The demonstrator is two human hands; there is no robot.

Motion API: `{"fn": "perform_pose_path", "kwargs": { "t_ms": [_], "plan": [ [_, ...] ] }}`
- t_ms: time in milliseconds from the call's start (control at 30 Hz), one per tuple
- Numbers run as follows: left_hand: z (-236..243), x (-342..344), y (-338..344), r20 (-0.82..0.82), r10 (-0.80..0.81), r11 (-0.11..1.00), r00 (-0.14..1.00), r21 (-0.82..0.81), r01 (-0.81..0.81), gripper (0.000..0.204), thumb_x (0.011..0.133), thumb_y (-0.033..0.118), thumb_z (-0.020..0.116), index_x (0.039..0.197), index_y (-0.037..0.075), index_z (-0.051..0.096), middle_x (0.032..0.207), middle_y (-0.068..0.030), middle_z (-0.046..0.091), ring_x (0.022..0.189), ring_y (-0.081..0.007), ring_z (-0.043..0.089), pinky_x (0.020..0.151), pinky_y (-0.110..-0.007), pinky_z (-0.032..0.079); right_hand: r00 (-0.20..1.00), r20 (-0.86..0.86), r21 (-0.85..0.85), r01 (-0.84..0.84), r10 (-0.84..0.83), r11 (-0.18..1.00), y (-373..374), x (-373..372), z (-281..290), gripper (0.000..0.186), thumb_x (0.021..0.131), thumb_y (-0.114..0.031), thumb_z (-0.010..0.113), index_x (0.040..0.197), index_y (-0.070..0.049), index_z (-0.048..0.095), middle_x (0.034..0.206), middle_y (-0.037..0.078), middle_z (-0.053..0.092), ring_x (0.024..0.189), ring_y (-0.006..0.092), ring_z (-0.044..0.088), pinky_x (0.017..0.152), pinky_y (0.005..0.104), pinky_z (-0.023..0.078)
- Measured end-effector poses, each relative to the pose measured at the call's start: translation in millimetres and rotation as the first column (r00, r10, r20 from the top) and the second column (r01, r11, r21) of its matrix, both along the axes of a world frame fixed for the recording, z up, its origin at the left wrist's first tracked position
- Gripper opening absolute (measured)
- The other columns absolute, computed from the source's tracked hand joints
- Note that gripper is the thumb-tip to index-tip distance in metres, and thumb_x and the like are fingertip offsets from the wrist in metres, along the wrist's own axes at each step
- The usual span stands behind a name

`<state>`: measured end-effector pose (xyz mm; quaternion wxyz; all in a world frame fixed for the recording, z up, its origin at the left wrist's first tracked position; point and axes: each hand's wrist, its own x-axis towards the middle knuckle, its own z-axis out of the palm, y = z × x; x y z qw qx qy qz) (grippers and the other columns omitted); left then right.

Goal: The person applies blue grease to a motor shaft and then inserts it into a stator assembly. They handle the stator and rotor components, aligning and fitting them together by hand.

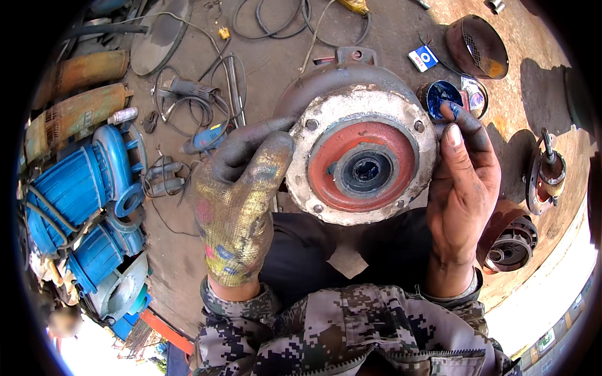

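A round pump cover point(364, 208) with a whitish flange, red inner ring and dark central hub faces up toward me above my knees. My left hand point(241, 188), in a stained yellow and dark glove, is closed on its left edge with thumb and fingers. My bare right hand point(463, 188) is at the right edge; its thumb and a bent finger point upward, and the other fingers are mostly hidden. Blue paste coats that fingertip. Just beyond it stands an open tin point(433, 103) of blue paste. Blue smears also show inside the hub.
A larger grey pump casing point(342, 78) lies behind the cover. On the left are blue pump housings point(69, 188), a blue power tool point(210, 138) and tangled cables point(188, 106). To the right are a rusty ring point(476, 47), a small box point(422, 58), a shafted flange point(549, 172) and an impeller-like part point(511, 244).
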<state>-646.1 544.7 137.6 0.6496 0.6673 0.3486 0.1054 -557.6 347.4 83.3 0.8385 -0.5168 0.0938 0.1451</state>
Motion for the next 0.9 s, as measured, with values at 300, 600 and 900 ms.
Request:
{"fn": "perform_pose_path", "kwargs": {
  "t_ms": [300, 600, 900],
  "plan": [
    [-20.6, -3.8, 1.3, 0.045, 0.062, 0.987, 0.997, -0.154, -0.054, 0.031, 0.097, 0.016, 0.071, 0.119, -0.006, 0.072, 0.101, -0.012, 0.076, 0.087, -0.0163, 0.073, 0.079, -0.028, 0.058, 0.985, 0.118, 0.002, -0.129, 0.128, 0.992, -2.7, 5.4, -6.8, 0.027, 0.099, -0.008, 0.072, 0.123, 0.003, 0.067, 0.105, 0.005, 0.072, 0.092, 0.0088, 0.064, 0.083, 0.0237, 0.05],
    [-34.8, -0.1, 1.3, 0.014, 0.048, 0.983, 0.999, -0.178, -0.045, 0.03, 0.096, 0.017, 0.072, 0.117, -0.005, 0.073, 0.1, -0.0127, 0.076, 0.084, -0.0179, 0.074, 0.072, -0.029, 0.06, 0.989, 0.065, -0.026, -0.13, 0.132, 0.991, -3.9, 11.4, -18.6, 0.027, 0.098, -0.004, 0.072, 0.122, 0.005, 0.068, 0.102, 0.007, 0.072, 0.092, 0.0106, 0.065, 0.086, 0.0246, 0.051],
    [-50.4, -3.2, 10.0, 0.053, 0.057, 0.977, 0.997, -0.208, -0.045, 0.029, 0.096, 0.017, 0.072, 0.117, -0.004, 0.073, 0.1, -0.012, 0.077, 0.084, -0.0177, 0.074, 0.072, -0.029, 0.059, 0.982, 0.082, -0.031, -0.168, 0.17, 0.985, 0.3, 11.0, -27.2, 0.026, 0.098, -0.004, 0.072, 0.122, 0.004, 0.068, 0.099, 0.007, 0.072, 0.088, 0.0098, 0.065, 0.081, 0.0239, 0.051]
  ]
}}
